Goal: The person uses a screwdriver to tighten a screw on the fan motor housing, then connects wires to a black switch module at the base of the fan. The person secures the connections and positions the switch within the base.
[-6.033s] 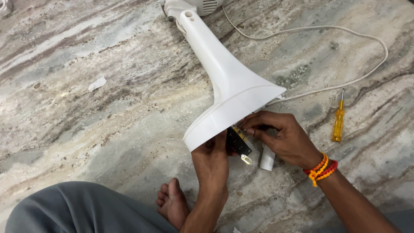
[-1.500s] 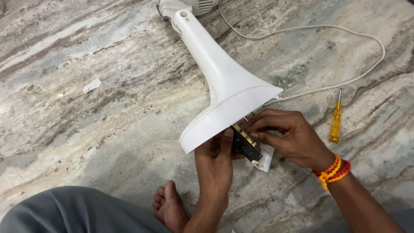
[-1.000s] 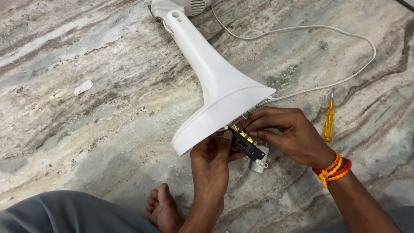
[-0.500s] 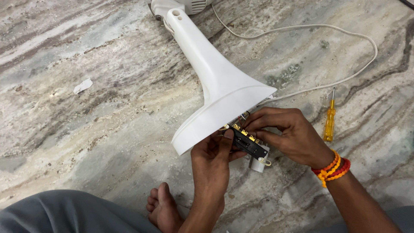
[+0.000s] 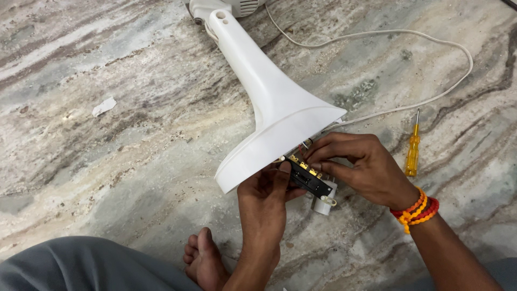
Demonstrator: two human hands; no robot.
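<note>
A white flared fan stand lies on its side on the marble floor, its wide open base turned toward me. Both hands work at that base. My left hand grips the lower end of a black switch block with brass terminals. My right hand pinches the block's upper end, fingers curled over it near thin wires that come out of the base. A small white cylinder part hangs just below the block.
A yellow-handled screwdriver lies right of my right hand. A white power cord loops across the floor. A scrap of white paper lies at left. My bare foot and grey-clad knee are at the bottom.
Over the last seconds the black switch block has come further out of the stand's base and both hands have taken hold of it. In the last second almost nothing has moved.
</note>
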